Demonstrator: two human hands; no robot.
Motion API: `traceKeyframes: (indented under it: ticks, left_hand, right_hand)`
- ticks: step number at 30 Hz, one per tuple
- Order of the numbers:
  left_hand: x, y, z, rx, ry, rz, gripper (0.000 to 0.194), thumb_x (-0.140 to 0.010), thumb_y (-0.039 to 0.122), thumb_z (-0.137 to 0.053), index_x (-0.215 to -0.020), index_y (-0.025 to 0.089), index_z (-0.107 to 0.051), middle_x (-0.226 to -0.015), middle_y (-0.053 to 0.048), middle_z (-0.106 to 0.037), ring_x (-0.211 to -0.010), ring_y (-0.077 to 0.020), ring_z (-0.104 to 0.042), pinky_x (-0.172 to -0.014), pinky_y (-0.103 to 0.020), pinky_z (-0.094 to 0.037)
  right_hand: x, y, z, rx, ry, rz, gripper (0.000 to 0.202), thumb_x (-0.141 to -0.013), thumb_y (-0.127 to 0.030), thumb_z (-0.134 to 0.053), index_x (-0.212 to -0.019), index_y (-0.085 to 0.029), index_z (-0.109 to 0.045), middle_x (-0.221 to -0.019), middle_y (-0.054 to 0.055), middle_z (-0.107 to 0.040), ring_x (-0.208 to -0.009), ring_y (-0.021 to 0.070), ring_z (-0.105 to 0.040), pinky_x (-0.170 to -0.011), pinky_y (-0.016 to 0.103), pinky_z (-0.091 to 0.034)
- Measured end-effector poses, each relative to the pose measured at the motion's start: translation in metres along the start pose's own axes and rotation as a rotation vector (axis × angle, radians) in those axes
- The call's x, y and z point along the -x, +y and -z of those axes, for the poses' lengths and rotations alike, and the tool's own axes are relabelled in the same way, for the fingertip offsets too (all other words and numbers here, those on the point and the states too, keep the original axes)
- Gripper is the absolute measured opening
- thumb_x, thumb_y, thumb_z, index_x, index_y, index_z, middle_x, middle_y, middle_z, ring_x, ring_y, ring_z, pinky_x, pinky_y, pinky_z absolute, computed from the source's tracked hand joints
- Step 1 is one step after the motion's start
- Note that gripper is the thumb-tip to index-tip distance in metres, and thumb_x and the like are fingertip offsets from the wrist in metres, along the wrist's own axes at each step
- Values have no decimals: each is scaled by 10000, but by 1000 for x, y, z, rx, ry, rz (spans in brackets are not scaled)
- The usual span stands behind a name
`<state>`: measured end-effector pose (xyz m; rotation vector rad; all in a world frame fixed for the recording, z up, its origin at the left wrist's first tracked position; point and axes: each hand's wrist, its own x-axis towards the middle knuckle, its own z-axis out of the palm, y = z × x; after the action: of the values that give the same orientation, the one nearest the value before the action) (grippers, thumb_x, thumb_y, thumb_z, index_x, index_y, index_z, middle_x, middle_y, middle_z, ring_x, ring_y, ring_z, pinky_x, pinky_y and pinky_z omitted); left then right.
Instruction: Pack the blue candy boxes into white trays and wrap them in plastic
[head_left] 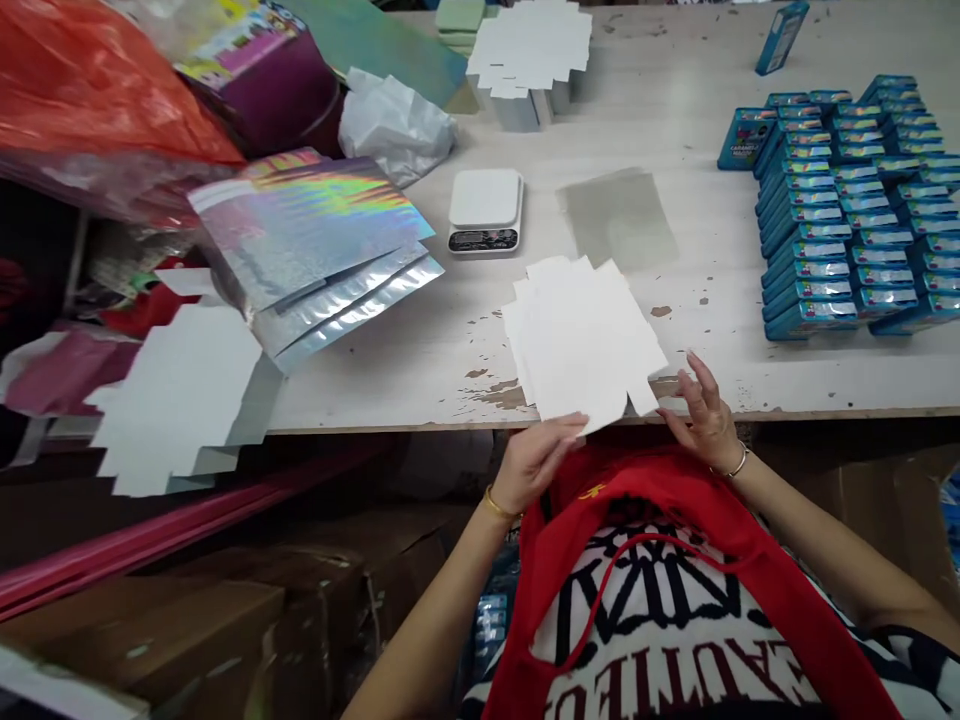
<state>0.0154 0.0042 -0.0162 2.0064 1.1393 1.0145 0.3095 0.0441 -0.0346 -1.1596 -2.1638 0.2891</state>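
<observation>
Parting white cards (585, 340) at the bench's (405, 360) edge seems our step.
Our left hand (534, 462) pinches a corner, maybe of one card; our right hand (703, 425) spreads its fingers nearby. Lifting it should need both hands.

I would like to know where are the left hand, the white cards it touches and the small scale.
Left hand (532, 463), head view: back of hand.
White cards (583, 345), head view: middle of top card.
Small scale (485, 197), head view: white top plate.

Flat, notched white cardboard cutouts (585, 340) lie in an uneven pile, the top one's near corner touching the left hand (534, 462).
</observation>
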Motion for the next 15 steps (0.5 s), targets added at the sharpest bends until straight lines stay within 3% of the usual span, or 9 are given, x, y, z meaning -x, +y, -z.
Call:
traceKeyframes:
  ticks: [4, 6, 8, 11, 13, 15]
  left_hand:
    - [25, -13, -31, 34, -174, -23, 250, -973, 258, -483, -1115, 198, -679, -1117, -95, -736, -1126, -203, -668, -1007, -401, -534]
    - [33, -22, -36, -1, -224, -61, 289, -958, 324, -520, -1186, 205, -652, -1162, -107, -719, -1175, -219, -640, -1044, -432, -502]
    - [37, -28, -32, -85, -258, -94, 456, -914, 449, -573, -1296, 202, -590, -1279, -142, -656, -1287, -263, -552, -1113, -493, -417]
    - [44, -33, -19, -316, -296, -83, 718, -841, 573, -613, -1429, 185, -474, -1465, -180, -487, -1452, -349, -308, -1187, -607, -195]
    - [49, -38, -14, -430, -326, -58, 724, -852, 545, -609, -1459, 190, -436, -1519, -175, -416, -1487, -358, -205, -1189, -624, -129]
    - [53, -45, -14, -462, -337, -43, 669, -884, 489, -589, -1464, 199, -427, -1528, -168, -404, -1492, -333, -198, -1192, -600, -151]
  right_hand:
    - [30, 16, -13, 44, -209, 113, 392, -965, -172, -471, -1338, -256, -559, -1385, 130, -576, -958, 204, -679, -797, 350, -584]
    - [38, 21, -20, 17, -254, 110, 312, -970, -168, -462, -1210, -238, -649, -1280, 111, -658, -903, 191, -684, -785, 348, -580]
    - [41, 23, -25, -17, -250, 75, 265, -970, -189, -476, -1128, -227, -685, -1248, 106, -677, -940, 193, -678, -814, 354, -569]
    - [37, 18, -28, -26, -247, 29, 241, -977, -221, -475, -1067, -219, -699, -1217, 101, -687, -989, 197, -664, -841, 353, -550]
    - [33, 14, -28, -29, -264, -3, 252, -985, -234, -456, -1050, -219, -699, -1188, 97, -692, -983, 199, -659, -828, 348, -543]
    - [28, 11, -29, -52, -273, -45, 261, -991, -253, -445, -1035, -221, -700, -1139, 88, -698, -964, 198, -655, -806, 333, -536]
